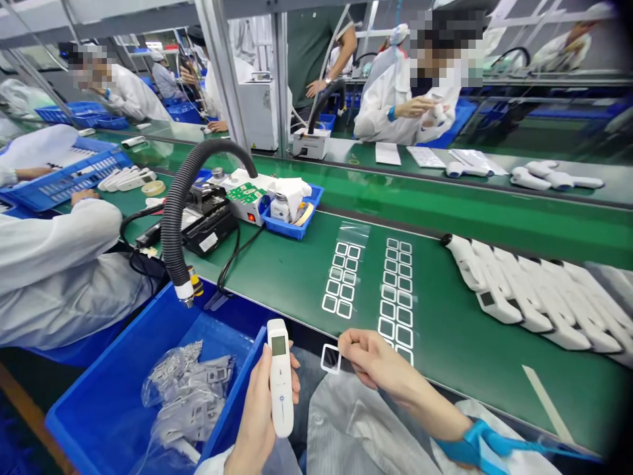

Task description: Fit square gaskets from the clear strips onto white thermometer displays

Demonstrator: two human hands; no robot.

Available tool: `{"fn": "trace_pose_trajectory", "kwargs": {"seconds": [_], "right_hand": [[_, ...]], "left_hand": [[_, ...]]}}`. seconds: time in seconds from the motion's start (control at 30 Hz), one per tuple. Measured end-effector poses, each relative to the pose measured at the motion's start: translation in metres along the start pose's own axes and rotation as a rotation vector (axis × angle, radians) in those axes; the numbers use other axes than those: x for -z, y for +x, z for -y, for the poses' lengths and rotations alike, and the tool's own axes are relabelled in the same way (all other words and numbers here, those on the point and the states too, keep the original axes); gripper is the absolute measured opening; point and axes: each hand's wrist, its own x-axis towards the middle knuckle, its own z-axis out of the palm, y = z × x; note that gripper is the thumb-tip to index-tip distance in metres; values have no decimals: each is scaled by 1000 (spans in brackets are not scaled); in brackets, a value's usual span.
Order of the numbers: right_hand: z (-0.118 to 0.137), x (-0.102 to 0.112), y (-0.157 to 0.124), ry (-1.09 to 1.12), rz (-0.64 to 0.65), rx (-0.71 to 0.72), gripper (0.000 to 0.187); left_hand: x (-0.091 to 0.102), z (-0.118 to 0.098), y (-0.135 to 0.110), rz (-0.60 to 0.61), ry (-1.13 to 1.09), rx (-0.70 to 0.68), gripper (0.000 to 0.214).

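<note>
My left hand (pixel 260 415) is closed around a white handheld thermometer body (pixel 280 376), held upright with its small screen at the top. My right hand (pixel 373 359) pinches a small square white-rimmed screen cover (pixel 330 358) just beside the device. On the green table ahead lie two clear strips of the same square covers (pixel 342 277) (pixel 397 290). A row of several white thermometer bodies (pixel 524 290) lies at the right.
A blue bin (pixel 123 389) with bagged white parts sits at my lower left. A black flexible hose (pixel 175 218), a soldering station (pixel 208 221) and a small blue tray (pixel 291 214) stand ahead left. A co-worker's white sleeve (pixel 54 264) is at left; other people work across the belt.
</note>
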Motion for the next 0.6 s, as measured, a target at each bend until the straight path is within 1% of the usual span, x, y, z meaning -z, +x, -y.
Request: {"fn": "trace_pose_trajectory", "kwargs": {"seconds": [0.1, 0.2, 0.33, 0.6], "right_hand": [[-3, 7, -7, 18, -13, -14, 25], [-5, 13, -10, 41, -21, -22, 23], [-4, 19, -15, 68, -20, -39, 21], [-5, 29, -23, 107, -19, -40, 17]], "left_hand": [[-5, 4, -1, 18, 11, 7, 51], [-9, 9, -2, 42, 72, 43, 48], [-16, 13, -5, 67, 175, 102, 56], [-36, 14, -11, 101, 222, 141, 56]]}}
